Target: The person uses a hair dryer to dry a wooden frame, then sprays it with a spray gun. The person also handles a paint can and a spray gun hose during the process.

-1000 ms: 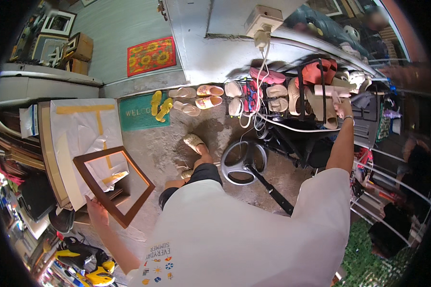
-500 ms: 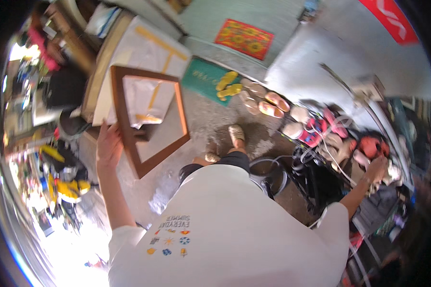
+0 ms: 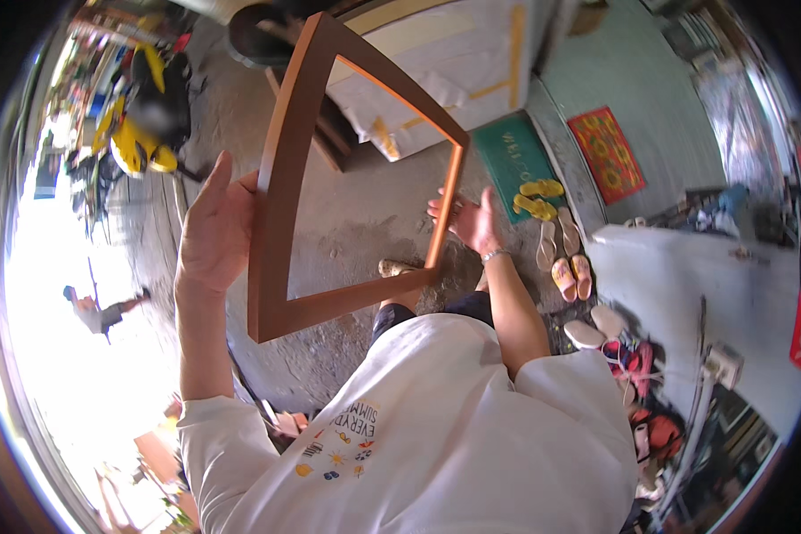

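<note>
Brown frame [image 3: 356,303]: tilted between both hands; looks light, stiff
Left hand [image 3: 214,236]: at near rail [image 3: 276,205], fingers partly hidden, pinch unclear
Right hand [image 3: 479,224]: fingers spread at opposite rail [image 3: 452,191]
Best hold: mid-rail

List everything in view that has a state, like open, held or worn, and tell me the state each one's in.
Wooden frame, held up, tilted.
Left hand, gripping the frame's left side.
Right hand, open at the frame's right side, contact unclear.
White door, open.
Green mat, lying flat.
Yellow slippers, unworn, partly on the green mat.
Red mat, lying flat.
White sheet, taped, crumpled.
Clog, worn.
</note>
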Demonstrator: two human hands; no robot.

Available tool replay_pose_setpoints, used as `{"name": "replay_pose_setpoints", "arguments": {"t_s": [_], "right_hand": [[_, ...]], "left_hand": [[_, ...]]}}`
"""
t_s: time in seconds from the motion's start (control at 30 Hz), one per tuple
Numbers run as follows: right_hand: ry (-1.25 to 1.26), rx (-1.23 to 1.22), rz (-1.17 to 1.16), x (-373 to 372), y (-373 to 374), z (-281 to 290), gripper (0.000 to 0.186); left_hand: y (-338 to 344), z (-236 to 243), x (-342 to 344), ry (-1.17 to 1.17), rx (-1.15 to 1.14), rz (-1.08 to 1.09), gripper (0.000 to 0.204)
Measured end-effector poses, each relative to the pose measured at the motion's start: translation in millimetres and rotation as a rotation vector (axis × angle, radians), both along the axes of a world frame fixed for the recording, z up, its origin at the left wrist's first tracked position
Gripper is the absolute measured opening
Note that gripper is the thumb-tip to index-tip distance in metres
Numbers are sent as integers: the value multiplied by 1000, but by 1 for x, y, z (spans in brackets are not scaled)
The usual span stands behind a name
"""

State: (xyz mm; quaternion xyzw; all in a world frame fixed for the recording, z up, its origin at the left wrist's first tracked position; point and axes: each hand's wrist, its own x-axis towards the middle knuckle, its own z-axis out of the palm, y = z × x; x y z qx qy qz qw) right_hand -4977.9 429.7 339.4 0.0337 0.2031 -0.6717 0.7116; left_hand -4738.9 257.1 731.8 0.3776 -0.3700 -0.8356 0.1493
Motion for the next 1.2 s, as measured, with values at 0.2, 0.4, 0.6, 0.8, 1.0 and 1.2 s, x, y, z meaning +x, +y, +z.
{"name": "replay_pose_setpoints", "arguments": {"t_s": [0.2, 0.4, 0.6, 0.8, 1.0, 1.2], "right_hand": [[153, 28, 128, 39, -44, 43, 88], [416, -57, 427, 108, -164, 167, 98], [787, -221, 771, 228, -315, 256, 110], [781, -327, 983, 387, -454, 277, 110], [710, -355, 1200, 608, -587, 273, 104], [626, -455, 1442, 810, -686, 274, 93]], "left_hand": [[-73, -92, 244, 96, 142, 207, 83], [-60, -205, 425, 145, 129, 460, 98], [-59, -268, 516, 382, 160, 731, 103], [-84, -300, 618, 440, 137, 954, 104], [-85, -316, 743, 459, 132, 1258, 102], [-96, -296, 873, 612, 10, 1434, 100]]}}
